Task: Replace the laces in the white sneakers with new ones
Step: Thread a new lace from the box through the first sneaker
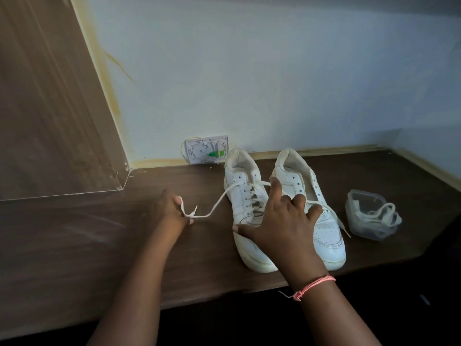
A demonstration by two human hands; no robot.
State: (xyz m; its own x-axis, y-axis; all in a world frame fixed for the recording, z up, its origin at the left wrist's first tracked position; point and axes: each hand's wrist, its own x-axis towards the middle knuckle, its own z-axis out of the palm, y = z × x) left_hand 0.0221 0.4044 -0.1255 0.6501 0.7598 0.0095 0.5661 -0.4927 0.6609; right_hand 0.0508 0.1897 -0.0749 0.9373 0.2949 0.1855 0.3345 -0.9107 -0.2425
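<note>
A: Left hand [172, 211] pinches the free lace end [214, 208], drawn out leftward from the left sneaker [243, 208] on the wooden shelf [124, 233].

B: Right hand [279, 228]?

A: Spread flat, bracing both sneakers, gripping nothing. Right sneaker [324, 233] is nearly unlaced. Spare laces sit in the plastic tub [371, 216].

B: I'd pull along the eyelet line, one row at a time.

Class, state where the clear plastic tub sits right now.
In the head view, the plastic tub sits on the wooden surface at the right, just beside the right-hand sneaker, holding laces.
</note>
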